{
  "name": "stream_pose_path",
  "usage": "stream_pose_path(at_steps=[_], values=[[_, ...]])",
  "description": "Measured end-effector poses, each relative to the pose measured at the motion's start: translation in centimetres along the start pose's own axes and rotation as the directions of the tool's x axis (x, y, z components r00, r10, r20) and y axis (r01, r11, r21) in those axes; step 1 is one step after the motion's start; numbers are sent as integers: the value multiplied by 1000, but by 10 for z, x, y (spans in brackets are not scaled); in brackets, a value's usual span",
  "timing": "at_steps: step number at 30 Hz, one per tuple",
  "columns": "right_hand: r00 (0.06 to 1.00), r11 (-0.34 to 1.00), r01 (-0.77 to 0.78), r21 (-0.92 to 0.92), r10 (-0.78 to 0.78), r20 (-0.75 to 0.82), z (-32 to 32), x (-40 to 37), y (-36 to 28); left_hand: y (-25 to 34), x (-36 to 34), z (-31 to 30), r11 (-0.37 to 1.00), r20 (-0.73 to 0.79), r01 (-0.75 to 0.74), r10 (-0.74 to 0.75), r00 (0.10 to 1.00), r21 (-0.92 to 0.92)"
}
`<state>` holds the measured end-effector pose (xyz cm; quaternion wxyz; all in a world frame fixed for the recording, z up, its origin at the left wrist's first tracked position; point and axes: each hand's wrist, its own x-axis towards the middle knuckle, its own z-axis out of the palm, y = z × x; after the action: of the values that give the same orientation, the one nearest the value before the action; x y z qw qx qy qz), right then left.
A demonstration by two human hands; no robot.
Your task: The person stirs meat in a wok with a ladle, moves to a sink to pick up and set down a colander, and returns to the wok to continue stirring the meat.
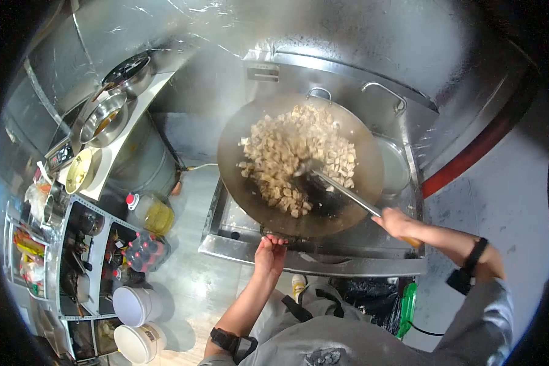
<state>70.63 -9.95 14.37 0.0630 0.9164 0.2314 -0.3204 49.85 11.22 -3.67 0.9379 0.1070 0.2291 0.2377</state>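
A large wok (241,201) sits on the steel stove (372,265), holding a heap of browned, cube-shaped food pieces (293,146). My right hand (399,224) is closed around a long metal wok spatula (348,193) whose wooden handle end shows below the fist. The spatula's head is among the pieces, partly covered and blurred by steam or motion. At the wok's near rim, my left hand (270,252) has its fingers curled on the small wok handle (266,232), which they mostly hide.
On the left, a counter (117,146) bears a metal bowl (104,119) and a yellowish bowl (79,172). Below stand an oil jug (154,215), bundled dark bottles (145,252) and two white buckets (137,306). A curved tap (384,88) rises behind the wok, by a round basin (391,166).
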Motion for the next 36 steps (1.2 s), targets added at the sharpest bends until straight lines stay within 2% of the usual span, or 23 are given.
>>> stream_pose_path(at_steps=[3,4,5,6,8,9,11,12,14,16,19,21,23,25,26,27,28,29,30,32,33,35,36], values=[[997,988,-53,146,43,71,20,42,-14,2,7,-8,993,-28,112,-111,993,33],[994,922,-63,382,25,103,25,46,-14,3,3,-9,992,-24,121,-120,992,38],[993,798,-72,599,4,114,27,47,-9,3,3,-5,994,-20,111,-110,994,16],[978,645,-103,758,-75,196,23,31,-15,4,3,-1,995,-18,101,-101,995,-6],[937,312,-248,917,-162,309,21,11,-17,9,1,3,990,-25,141,-140,990,16],[938,314,-242,918,-166,304,22,0,-10,10,1,1,986,-25,162,-161,987,36],[874,225,-337,914,-287,392,19,-22,16,10,2,-1,982,-25,180,-179,983,50],[873,230,-339,912,-285,396,12,-37,22,9,2,-2,985,-9,172,-171,985,12],[948,260,-245,934,-136,287,-1,-62,30,6,3,-3,986,10,163,-163,987,-26],[987,290,-141,947,-32,157,-12,-53,33,6,4,-4,988,19,153,-153,988,2],[997,379,75,923,-3,-79,-26,5,30,8,2,-2,988,-10,150,-150,989,43],[994,329,88,940,26,-102,-36,61,26,7,3,-5,988,-13,153,-152,988,36],[982,366,92,926,122,-146,-44,108,10,7,4,-8,989,23,139,-140,990,58],[1000,163,11,987,-22,-7,-44,134,-10,7,5,-6,988,36,122,-125,991,92],[991,311,112,944,36,-129,-30,145,-28,6,1,-5,989,23,116,-118,993,94],[997,398,33,917,51,-59,-22,146,-46,5,1,-3,990,15,114,-115,993,86],[996,408,-90,909,30,85,-13,147,-63,5,1,-5,989,11,124,-125,992,79],[1000,323,-11,946,19,5,3,140,-81,8,1,-6,988,14,132,-133,991,76],[997,362,27,932,54,-50,14,135,-97,7,4,-5,990,16,127,-128,992,69],[1000,301,28,953,-6,-27,43,136,-108,4,4,-9,995,130,99,-96,987,-20],[1000,305,22,952,-2,-22,48,123,-107,4,3,-8,995,93,101,-100,991,-9],[989,397,-111,911,-45,140,44,70,-96,8,-2,0,993,79,121,-119,990,-19],[988,399,-95,912,-76,135,44,44,-83,9,-3,1,991,71,131,-128,989,-28]])
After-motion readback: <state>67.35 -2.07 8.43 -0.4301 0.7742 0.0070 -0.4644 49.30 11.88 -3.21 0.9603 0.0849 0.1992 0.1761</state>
